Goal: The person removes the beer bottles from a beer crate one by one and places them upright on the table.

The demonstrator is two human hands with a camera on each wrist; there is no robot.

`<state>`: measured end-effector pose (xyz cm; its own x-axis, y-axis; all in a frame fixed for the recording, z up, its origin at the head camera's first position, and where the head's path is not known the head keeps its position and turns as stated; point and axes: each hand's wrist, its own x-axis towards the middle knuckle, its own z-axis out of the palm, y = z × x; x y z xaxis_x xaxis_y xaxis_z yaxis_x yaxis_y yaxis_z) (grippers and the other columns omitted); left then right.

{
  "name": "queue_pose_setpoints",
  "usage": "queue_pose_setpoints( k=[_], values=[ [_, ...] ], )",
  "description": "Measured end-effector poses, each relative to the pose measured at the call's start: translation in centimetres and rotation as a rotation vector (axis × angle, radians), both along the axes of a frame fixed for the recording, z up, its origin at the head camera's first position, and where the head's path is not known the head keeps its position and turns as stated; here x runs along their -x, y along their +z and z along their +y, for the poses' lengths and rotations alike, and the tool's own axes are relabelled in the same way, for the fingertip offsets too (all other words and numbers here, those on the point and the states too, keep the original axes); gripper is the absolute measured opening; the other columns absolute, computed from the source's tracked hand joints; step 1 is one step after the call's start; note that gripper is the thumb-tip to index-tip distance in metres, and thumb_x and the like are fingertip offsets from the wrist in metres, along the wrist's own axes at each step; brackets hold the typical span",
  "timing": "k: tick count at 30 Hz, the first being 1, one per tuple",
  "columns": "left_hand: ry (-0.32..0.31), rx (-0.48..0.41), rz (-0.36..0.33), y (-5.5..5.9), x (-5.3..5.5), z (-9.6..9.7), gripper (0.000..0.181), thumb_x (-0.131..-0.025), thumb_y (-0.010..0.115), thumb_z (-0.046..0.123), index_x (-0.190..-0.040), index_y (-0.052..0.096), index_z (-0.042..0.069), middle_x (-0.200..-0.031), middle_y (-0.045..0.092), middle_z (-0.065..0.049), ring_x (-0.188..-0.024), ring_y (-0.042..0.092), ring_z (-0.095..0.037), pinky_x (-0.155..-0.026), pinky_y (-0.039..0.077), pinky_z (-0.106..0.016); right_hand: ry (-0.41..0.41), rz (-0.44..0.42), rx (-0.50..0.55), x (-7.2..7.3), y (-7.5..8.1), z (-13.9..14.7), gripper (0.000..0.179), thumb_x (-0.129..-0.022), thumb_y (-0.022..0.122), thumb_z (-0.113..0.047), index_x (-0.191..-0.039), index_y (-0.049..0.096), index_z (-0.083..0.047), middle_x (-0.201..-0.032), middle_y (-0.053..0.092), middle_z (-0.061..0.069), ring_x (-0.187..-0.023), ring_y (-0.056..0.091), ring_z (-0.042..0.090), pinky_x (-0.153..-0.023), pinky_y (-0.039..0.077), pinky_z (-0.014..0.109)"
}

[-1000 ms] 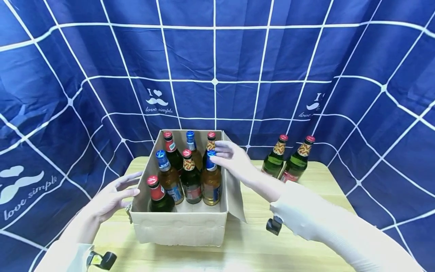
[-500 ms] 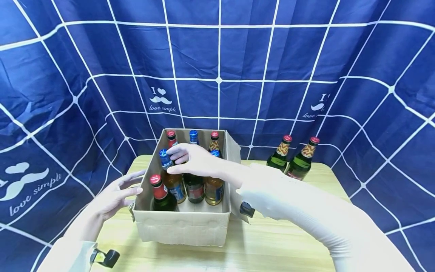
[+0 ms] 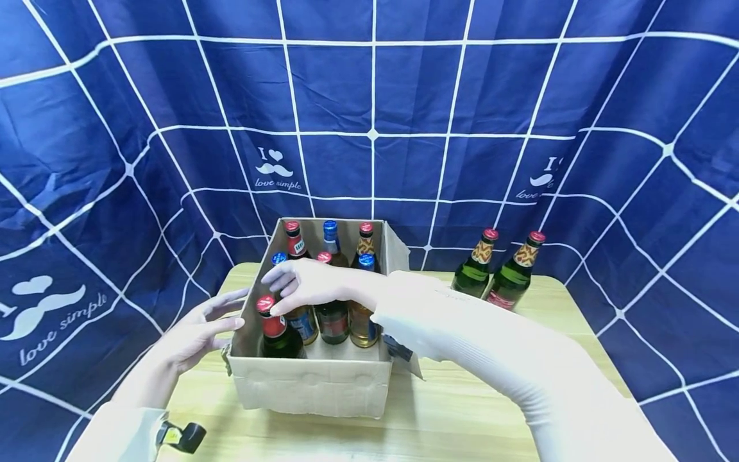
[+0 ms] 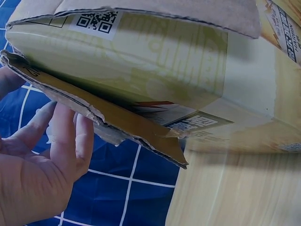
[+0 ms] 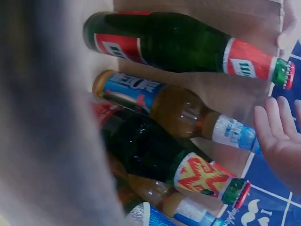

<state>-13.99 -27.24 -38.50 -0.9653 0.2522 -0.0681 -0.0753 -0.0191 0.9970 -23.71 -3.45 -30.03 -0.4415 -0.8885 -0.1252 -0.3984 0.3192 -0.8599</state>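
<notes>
My right hand (image 3: 314, 282) hovers over the open cardboard box (image 3: 308, 391). Its fingers are apart, and its thumb is close to the red cap of the front-left green beer bottle (image 3: 274, 325). In the right wrist view that hand (image 5: 282, 146) holds nothing; the blue-capped amber bottle (image 5: 181, 110) lies just beyond its fingertips. My left hand (image 3: 199, 330) rests at the box's left side, fingers loosely extended. The left wrist view has its fingers (image 4: 63, 132) against a brown side flap (image 4: 113, 113). Several more bottles stand upright in the box, partly hidden by my right arm.
Two green beer bottles with red caps, one on the left (image 3: 473, 273) and one on the right (image 3: 510, 276), stand on the wooden table (image 3: 462, 410) right of the box. A flap (image 3: 398, 250) sticks out from the box's right side. A blue curtain (image 3: 404, 160) surrounds the table.
My right hand has moved from the right-hand bottles leftward across the box, then toward the front-left bottle. The left hand stays at the box's side. The bottles keep their places.
</notes>
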Motion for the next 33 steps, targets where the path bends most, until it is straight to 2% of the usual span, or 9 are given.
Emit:
queue_pose_setpoints(
  k=[6, 11, 17, 23, 28, 33],
  values=[
    [0.009, 0.004, -0.007, 0.1, 0.0, 0.1, 0.045, -0.094, 0.053, 0.003, -0.137, 0.046, 0.013, -0.124, 0.051, 0.003, -0.104, 0.058, -0.015, -0.08, 0.05, -0.038, 0.093, -0.009, -0.053, -0.4, -0.2, -0.4, 0.056, -0.086, 0.069, -0.006, -0.137, 0.044, 0.0, -0.135, 0.051, 0.015, -0.115, 0.055, 0.018, -0.091, 0.042, 0.02],
    [0.014, -0.003, -0.01, 0.0, 0.0, 0.0, 0.047, -0.094, 0.054, 0.002, -0.139, 0.043, 0.009, -0.124, 0.05, 0.001, -0.103, 0.06, -0.016, -0.079, 0.051, -0.039, 0.112, 0.074, -0.102, -0.7, -0.3, -0.7, 0.054, -0.086, 0.069, -0.003, -0.136, 0.047, -0.002, -0.135, 0.051, 0.012, -0.11, 0.058, 0.016, -0.087, 0.044, 0.018],
    [0.006, 0.003, -0.004, 0.0, 0.0, 0.0, 0.051, -0.094, 0.053, 0.002, -0.142, 0.037, 0.003, -0.127, 0.048, -0.003, -0.105, 0.059, -0.017, -0.08, 0.051, -0.04, 0.085, 0.188, -0.11, -0.8, -1.5, -0.4, 0.043, -0.084, 0.071, -0.004, -0.126, 0.06, -0.004, -0.119, 0.062, 0.007, -0.095, 0.06, 0.007, -0.081, 0.044, 0.016],
    [0.005, 0.015, -0.007, 0.1, -0.1, 0.1, 0.055, -0.094, 0.053, 0.002, -0.144, 0.031, -0.003, -0.128, 0.047, -0.005, -0.105, 0.059, -0.017, -0.081, 0.051, -0.04, 0.022, 0.195, -0.081, -0.9, -3.3, 0.4, 0.036, -0.084, 0.074, -0.011, -0.118, 0.066, -0.005, -0.098, 0.069, 0.001, -0.08, 0.06, 0.001, -0.076, 0.045, 0.016],
    [0.006, 0.028, -0.008, 0.2, 0.0, 0.1, 0.058, -0.094, 0.053, 0.003, -0.145, 0.027, -0.006, -0.129, 0.046, -0.006, -0.105, 0.059, -0.017, -0.081, 0.05, -0.04, 0.047, 0.264, -0.034, -0.8, -3.7, 0.7, 0.034, -0.084, 0.074, -0.014, -0.116, 0.068, -0.007, -0.097, 0.07, -0.001, -0.082, 0.06, 0.0, -0.077, 0.045, 0.016],
    [0.009, 0.022, -0.009, 0.1, 0.0, 0.1, 0.054, -0.094, 0.053, 0.003, -0.144, 0.033, -0.001, -0.127, 0.048, -0.003, -0.105, 0.059, -0.016, -0.081, 0.051, -0.04, 0.034, 0.351, -0.012, -0.6, -3.8, 1.2, 0.035, -0.083, 0.075, -0.02, -0.116, 0.068, -0.009, -0.1, 0.07, -0.003, -0.084, 0.058, 0.0, -0.077, 0.044, 0.016]
  ],
)
